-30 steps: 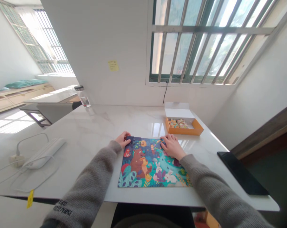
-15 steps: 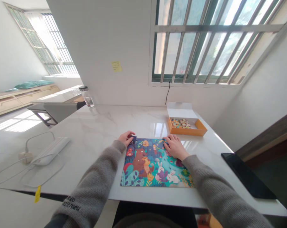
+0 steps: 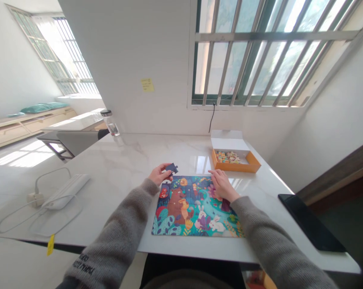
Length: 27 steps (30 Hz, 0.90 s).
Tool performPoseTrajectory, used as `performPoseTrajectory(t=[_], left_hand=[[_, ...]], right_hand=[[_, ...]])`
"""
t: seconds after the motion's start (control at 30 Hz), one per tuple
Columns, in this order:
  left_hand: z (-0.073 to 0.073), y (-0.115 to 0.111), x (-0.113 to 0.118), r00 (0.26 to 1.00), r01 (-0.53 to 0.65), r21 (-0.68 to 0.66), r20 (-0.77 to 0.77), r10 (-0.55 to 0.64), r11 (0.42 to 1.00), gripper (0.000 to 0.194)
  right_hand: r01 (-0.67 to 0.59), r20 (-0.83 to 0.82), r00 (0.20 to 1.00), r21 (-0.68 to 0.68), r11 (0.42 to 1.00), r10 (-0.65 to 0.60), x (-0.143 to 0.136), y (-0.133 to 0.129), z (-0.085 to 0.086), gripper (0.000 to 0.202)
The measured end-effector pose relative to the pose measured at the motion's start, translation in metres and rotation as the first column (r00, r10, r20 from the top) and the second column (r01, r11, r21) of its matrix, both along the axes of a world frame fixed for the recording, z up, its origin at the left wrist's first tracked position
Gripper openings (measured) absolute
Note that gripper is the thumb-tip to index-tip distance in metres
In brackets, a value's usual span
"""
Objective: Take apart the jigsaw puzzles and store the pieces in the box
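The left hand (image 3: 159,175) is raised just clear of the far left corner of the jigsaw puzzle (image 3: 196,206), thumb and fingers pinched on a single dark blue puzzle piece (image 3: 171,168), a flat card shape with a knob showing on its right side; the piece is held above the worktop (image 3: 124,168), tilted, and not seated in the puzzle. The right hand (image 3: 221,184) lies flat, fingers spread loosely and gripping nothing, pressed on the far right part of the puzzle. The puzzle is a flat rectangular sheet of matt printed card, brightly coloured with a brown bear, white rabbits and foliage, lying near the near edge of the worktop; its far right portion is covered by the right hand, and the joints between pieces are too fine to make out. The worktop is glossy white stone with faint grey veining. Toward the far right corner stands an open orange cardboard box (image 3: 236,159) with a white lid flap folded back, holding small multicoloured pieces, individually indistinct. A flat black slab-like device (image 3: 312,227) lies by the right edge. By the left edge lies a white oblong device (image 3: 66,191) with looping cable. At the far left corner stands a clear bottle (image 3: 110,123) with a dark cap. Both sleeves are grey ribbed knit.
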<state>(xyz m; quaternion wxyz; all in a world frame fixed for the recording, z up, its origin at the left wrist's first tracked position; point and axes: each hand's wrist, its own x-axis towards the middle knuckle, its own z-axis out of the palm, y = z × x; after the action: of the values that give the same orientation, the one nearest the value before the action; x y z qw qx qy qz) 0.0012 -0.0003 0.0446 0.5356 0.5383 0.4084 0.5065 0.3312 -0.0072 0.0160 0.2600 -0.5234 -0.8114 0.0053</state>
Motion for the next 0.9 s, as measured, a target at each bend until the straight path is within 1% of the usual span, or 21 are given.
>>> performPoseTrajectory(t=[0.07, 0.13, 0.2, 0.23, 0.3, 0.37, 0.43, 0.53, 0.67, 0.77, 0.9], left_hand=[[0.010, -0.010, 0.016, 0.993, 0.105, -0.016, -0.054, -0.106, 0.994, 0.051], [0.019, -0.020, 0.033, 0.969, 0.219, -0.037, -0.107, -0.222, 0.975, 0.042], [0.021, -0.026, 0.048, 0.947, 0.288, -0.042, -0.133, -0.291, 0.957, 0.039], [0.020, -0.028, 0.055, 0.943, 0.301, -0.044, -0.135, -0.304, 0.953, 0.038], [0.012, -0.028, 0.064, 0.949, 0.290, -0.067, -0.106, -0.296, 0.955, 0.040], [0.001, -0.027, 0.069, 0.963, 0.246, -0.110, -0.081, -0.255, 0.963, 0.042], [-0.010, -0.025, 0.072, 0.970, 0.208, -0.130, -0.104, -0.221, 0.970, 0.043], [-0.020, -0.025, 0.073, 0.956, 0.208, -0.115, -0.187, -0.227, 0.971, 0.041], [-0.024, -0.024, 0.074, 0.942, 0.209, -0.120, -0.242, -0.233, 0.970, 0.037], [-0.025, -0.022, 0.073, 0.941, 0.204, -0.092, -0.256, -0.221, 0.975, 0.035], [-0.024, -0.023, 0.074, 0.934, 0.213, -0.085, -0.276, -0.229, 0.973, 0.035]], right_hand=[[0.013, -0.045, 0.999, 0.004, 1.000, -0.013, 0.011, 0.004, 0.000, 0.038], [0.050, -0.021, 0.999, 0.010, 0.999, -0.050, 0.023, 0.006, -0.001, 0.037], [0.096, 0.028, 0.995, 0.003, 0.995, -0.096, 0.033, 0.007, -0.001, 0.037], [0.108, 0.053, 0.993, -0.009, 0.994, -0.108, 0.037, 0.007, -0.002, 0.037], [0.117, 0.084, 0.990, -0.034, 0.992, -0.114, 0.041, 0.007, -0.002, 0.037], [0.111, 0.099, 0.990, -0.052, 0.993, -0.105, 0.041, 0.006, -0.001, 0.036], [0.110, 0.110, 0.989, -0.058, 0.992, -0.103, 0.040, 0.004, -0.001, 0.033], [0.113, 0.137, 0.985, -0.061, 0.992, -0.104, 0.037, 0.001, -0.001, 0.034], [0.126, 0.184, 0.976, -0.026, 0.992, -0.119, 0.032, -0.002, -0.001, 0.033], [0.129, 0.218, 0.967, 0.020, 0.992, -0.130, 0.026, -0.004, -0.001, 0.031], [0.136, 0.199, 0.969, 0.064, 0.989, -0.146, 0.020, -0.004, -0.002, 0.027]])
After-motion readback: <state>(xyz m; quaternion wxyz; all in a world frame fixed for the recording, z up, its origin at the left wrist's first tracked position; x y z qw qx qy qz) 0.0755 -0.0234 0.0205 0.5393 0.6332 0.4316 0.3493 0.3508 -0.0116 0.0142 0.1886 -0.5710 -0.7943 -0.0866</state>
